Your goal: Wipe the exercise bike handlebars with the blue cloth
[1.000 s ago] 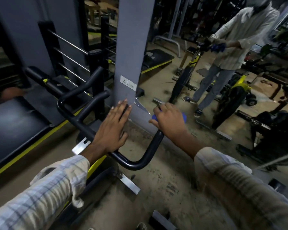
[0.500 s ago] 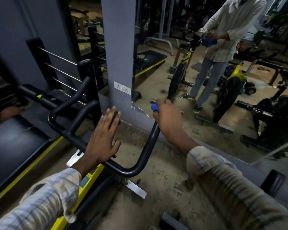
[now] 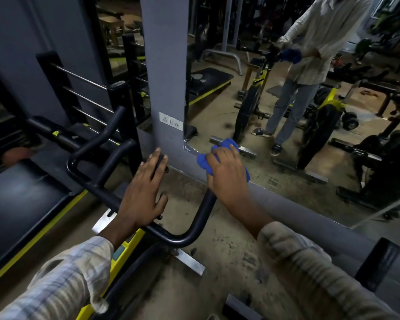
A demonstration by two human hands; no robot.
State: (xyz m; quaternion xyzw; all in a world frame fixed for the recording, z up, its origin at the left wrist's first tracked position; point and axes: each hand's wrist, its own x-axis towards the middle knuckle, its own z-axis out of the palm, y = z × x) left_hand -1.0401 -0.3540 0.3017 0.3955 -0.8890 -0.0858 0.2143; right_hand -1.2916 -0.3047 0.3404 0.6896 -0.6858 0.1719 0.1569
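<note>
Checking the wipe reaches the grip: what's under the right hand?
The blue cloth, bunched and gripped by the right hand, sticking out around the fingers. The handlebar runs up into it; its end is covered.

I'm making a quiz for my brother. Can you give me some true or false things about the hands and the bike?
1. The right hand grips the blue cloth. True.
2. The left hand holds a spray bottle. False: it lies flat on the handlebars, fingers straight.
3. The cloth is at the right end of the handlebars. True.
4. The wall socket is red. False: it is white.
5. The bike frame has yellow on it. True.
</note>
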